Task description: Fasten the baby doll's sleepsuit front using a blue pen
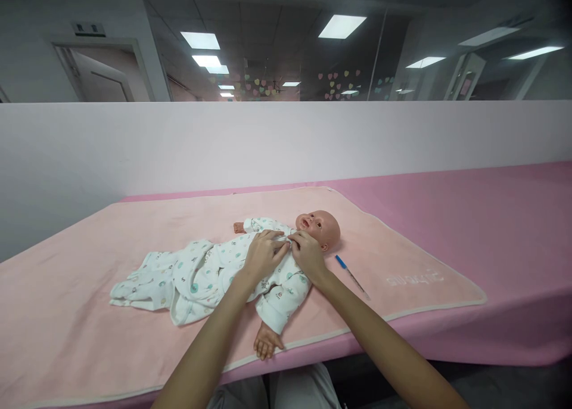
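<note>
A bald baby doll [319, 225] lies on its back with its head to the right, dressed in a white printed outfit [223, 260]. At the outfit's neckline, my left hand [266, 254] rests on the chest with thumb and fingers pinched on the cloth. Close beside it, my right hand [307, 254] pinches the fabric just below the doll's chin. My fingers hide what exactly lies at the collar between them. One doll arm points away from me; the other, with its hand [267, 340], reaches toward the near table edge. No feet show at the trouser ends.
Right of the doll's head lies a slim clear stick with a blue cap [342, 262]. Beneath everything is a peach blanket [143, 343] with pale edging, spread over a pink table cover [491, 230]. A low white wall [286, 143] with glass above stands behind.
</note>
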Available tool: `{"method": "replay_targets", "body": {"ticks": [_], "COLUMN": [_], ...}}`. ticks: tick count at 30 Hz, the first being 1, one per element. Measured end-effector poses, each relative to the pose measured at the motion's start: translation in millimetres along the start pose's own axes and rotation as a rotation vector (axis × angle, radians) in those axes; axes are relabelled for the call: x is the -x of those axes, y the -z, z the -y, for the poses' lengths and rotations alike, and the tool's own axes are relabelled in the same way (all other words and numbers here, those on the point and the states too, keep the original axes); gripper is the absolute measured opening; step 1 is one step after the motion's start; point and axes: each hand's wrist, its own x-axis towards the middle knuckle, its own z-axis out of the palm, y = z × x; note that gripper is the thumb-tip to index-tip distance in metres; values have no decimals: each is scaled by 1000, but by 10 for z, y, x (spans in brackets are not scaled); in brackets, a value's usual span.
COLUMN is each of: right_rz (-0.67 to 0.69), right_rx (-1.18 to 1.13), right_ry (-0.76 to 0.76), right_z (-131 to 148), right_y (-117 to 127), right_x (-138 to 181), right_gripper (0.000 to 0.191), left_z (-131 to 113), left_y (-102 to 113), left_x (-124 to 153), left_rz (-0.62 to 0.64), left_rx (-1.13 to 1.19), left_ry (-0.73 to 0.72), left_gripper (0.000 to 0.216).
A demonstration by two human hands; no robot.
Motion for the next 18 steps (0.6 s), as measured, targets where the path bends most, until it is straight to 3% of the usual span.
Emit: {"method": "replay_targets", "body": {"ticks": [10, 18], "right_rz": [-43, -8], "right_rx": [55, 2], "right_ry": [117, 24], "right_z": [-27, 7], "right_y": [-17, -17], "right_x": [72, 43], "right_gripper": [29, 35], "left_z": [19, 38], "left_y": [-4, -23], "left_x": [1, 0], "left_rz": [5, 3], "left_rx": [28, 16], "left_ry": [-2, -25], "left_gripper": [32, 29]}}
